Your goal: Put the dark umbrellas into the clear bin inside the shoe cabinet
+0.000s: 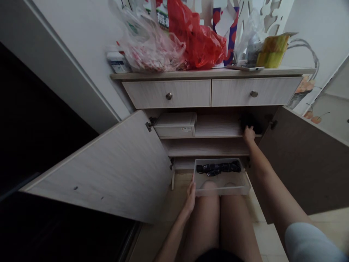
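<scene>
My left hand (190,197) grips the near left corner of a clear plastic tray (222,189) that rests on my knees in front of an open cabinet. A folded dark umbrella (219,167) lies in the tray. My right hand (249,134) reaches onto the upper shelf (218,129) inside the cabinet, fingers curled on a dark object (249,121) I cannot make out in the shadow.
A white box (176,124) sits at the left of the upper shelf. Both cabinet doors (109,167) stand wide open. Two shut drawers (209,92) are above. On top lie a red bag (200,40), clear bags (148,47), a phone (245,67) and a yellow pack (272,51).
</scene>
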`<state>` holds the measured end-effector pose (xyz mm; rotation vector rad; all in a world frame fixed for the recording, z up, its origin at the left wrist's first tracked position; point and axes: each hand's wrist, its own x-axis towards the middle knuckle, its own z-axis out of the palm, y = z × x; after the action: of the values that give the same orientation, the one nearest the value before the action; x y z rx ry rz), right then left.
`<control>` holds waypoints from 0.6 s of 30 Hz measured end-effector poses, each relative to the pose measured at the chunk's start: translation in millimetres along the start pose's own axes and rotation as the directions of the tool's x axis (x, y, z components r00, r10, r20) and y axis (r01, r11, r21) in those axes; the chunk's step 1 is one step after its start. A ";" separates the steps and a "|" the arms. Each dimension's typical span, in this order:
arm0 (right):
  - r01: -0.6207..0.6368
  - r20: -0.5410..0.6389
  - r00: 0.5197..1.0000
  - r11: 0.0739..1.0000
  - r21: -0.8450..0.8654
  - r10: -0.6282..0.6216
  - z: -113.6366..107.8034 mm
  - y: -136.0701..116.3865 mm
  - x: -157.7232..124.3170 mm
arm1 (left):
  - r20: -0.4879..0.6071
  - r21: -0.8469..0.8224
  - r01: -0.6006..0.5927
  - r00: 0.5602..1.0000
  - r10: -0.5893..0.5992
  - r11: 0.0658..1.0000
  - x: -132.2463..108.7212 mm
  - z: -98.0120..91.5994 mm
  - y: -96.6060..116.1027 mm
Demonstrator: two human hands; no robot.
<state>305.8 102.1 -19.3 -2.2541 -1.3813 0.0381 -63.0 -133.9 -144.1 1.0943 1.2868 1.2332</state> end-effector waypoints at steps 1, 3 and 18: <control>-0.014 -0.004 1.000 0.999 0.039 0.014 -0.9 2.0 -1.9 | 0.003 -0.006 -0.001 1.000 0.001 1.000 0.0 0.3 0.2; -0.035 -0.011 0.999 0.995 0.094 0.037 -4.7 7.3 -5.8 | 0.005 -0.010 -0.008 1.000 0.008 1.000 -0.2 1.3 1.0; -0.022 0.234 0.919 0.551 0.834 -0.317 -38.7 85.7 -123.8 | -0.001 -0.029 0.011 1.000 -0.011 1.000 -3.2 5.3 12.0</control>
<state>327.1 -48.9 -49.4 -1.3300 -1.3155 0.9094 -57.8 -135.7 -131.8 1.0649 1.2704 1.2412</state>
